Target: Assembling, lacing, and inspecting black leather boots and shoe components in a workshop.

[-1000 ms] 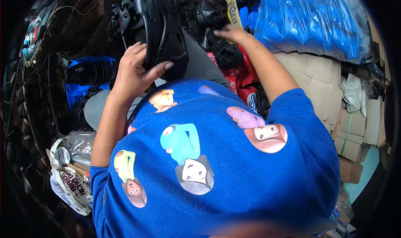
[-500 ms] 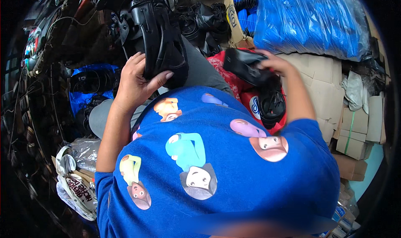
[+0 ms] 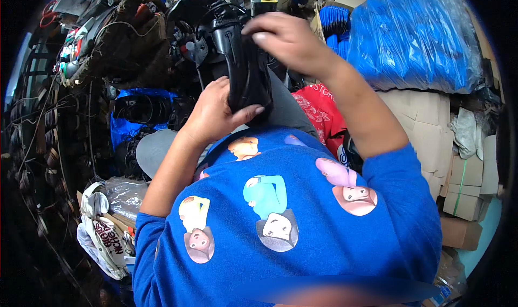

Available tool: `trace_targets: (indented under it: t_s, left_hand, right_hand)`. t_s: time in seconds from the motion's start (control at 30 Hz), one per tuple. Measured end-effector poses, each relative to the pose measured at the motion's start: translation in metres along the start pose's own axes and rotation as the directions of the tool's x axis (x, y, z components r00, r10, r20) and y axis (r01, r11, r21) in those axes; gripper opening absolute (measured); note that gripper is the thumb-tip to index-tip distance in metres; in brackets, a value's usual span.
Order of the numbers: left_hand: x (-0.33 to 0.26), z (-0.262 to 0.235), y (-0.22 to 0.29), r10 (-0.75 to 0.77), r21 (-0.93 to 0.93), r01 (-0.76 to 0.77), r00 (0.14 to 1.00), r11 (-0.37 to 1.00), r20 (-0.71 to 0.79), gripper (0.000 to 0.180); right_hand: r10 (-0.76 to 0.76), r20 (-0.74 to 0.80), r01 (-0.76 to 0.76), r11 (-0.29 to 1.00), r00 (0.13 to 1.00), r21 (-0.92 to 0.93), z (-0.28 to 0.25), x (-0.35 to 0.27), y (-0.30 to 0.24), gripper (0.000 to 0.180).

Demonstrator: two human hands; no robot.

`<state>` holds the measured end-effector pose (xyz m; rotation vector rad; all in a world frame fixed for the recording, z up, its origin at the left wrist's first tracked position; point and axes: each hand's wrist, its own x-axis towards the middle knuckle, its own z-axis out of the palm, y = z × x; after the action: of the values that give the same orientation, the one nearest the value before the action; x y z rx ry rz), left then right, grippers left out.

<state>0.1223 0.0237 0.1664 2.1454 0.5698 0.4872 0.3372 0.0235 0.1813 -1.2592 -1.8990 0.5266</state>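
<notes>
My left hand (image 3: pixel 218 107) is wrapped round the near end of a black leather lace-up shoe (image 3: pixel 234 53), its thumb lying across the top. The shoe is held up over my lap, with a loose black flap and laces at its far part. Close by the shoe's upper right side, my right hand (image 3: pixel 294 43) has its fingers apart and curved toward the laces. Nothing shows in that hand, and its fingertips are slightly blurred. Whether they touch the shoe I cannot tell. A red printed bag (image 3: pixel 322 105) lies beside my right thigh, partly hidden by my right arm.
Blue items in clear plastic (image 3: pixel 415 37) are stacked at the far right, above flattened cardboard (image 3: pixel 413 118). A blue bag (image 3: pixel 121 126) with black things lies left of my knee. A cluttered bench (image 3: pixel 116 43) stands at the far left. A metal tin (image 3: pixel 264 2) stands ahead.
My right hand has let go of the other black shoe by the red bag and moved up and left to the held shoe. The whole view has shifted a little.
</notes>
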Motion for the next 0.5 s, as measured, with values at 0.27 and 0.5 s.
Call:
trace_targets:
  t_s: [0.27, 0.5]
  left_hand:
    - [-0.012, -0.002, 0.007, 0.056, 0.315, -0.049, 0.998, 0.948, -0.012, 0.032]
    - [-0.024, -0.013, -0.003, 0.061, 0.241, -0.063, 0.998, 0.968, 0.017, 0.036]
  right_hand:
    - [0.386, 0.472, -0.163, 0.88, 0.793, -0.447, 0.024, 0.062, -0.027, 0.037]
    - [0.148, 0.595, -0.295, 0.943, 0.79, 0.156, 0.029, 0.042, 0.034, 0.036]
